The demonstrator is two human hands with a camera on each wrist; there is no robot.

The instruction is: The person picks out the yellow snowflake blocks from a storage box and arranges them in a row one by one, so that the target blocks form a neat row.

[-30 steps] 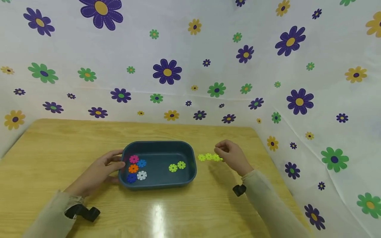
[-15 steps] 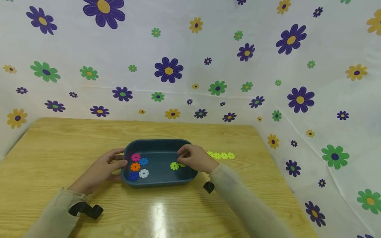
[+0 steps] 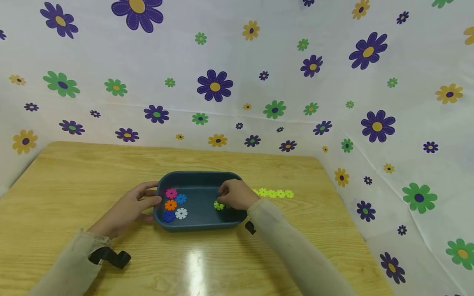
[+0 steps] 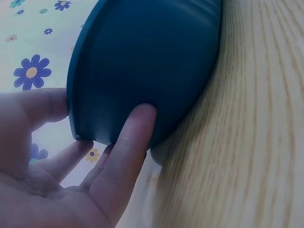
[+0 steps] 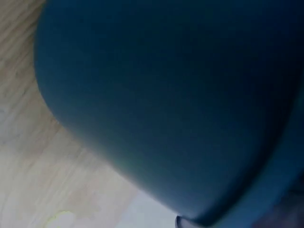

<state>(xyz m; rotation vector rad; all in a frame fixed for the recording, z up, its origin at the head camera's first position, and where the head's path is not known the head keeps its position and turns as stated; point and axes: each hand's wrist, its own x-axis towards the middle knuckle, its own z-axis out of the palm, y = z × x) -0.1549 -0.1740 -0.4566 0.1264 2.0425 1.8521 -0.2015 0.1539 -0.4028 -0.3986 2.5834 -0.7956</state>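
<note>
My left hand (image 3: 127, 209) grips the left end of a dark blue plastic tub (image 3: 200, 227). In the left wrist view the thumb presses the tub's outer wall (image 4: 152, 61), with other fingers at the rim. My right hand (image 3: 238, 195) reaches over the right end into the tub, fingers bent down and fingertips right at a yellow-green notched connector disc (image 3: 219, 205). I cannot tell whether they pinch a disc. Pink (image 3: 171, 193), blue (image 3: 181, 199), orange (image 3: 170, 205), dark blue (image 3: 168, 216) and white (image 3: 181, 213) discs lie at the tub's left end.
A row of several yellow-green discs (image 3: 272, 193) lies on the wooden table (image 3: 111, 164) right of the tub, its left end partly behind my right hand. A flower-print cloth (image 3: 177, 94) hangs behind the table and along its right side.
My right hand has moved left from the disc row into the tub, then lower onto the yellow-green discs there, covering one. My left hand keeps its hold on the tub.
</note>
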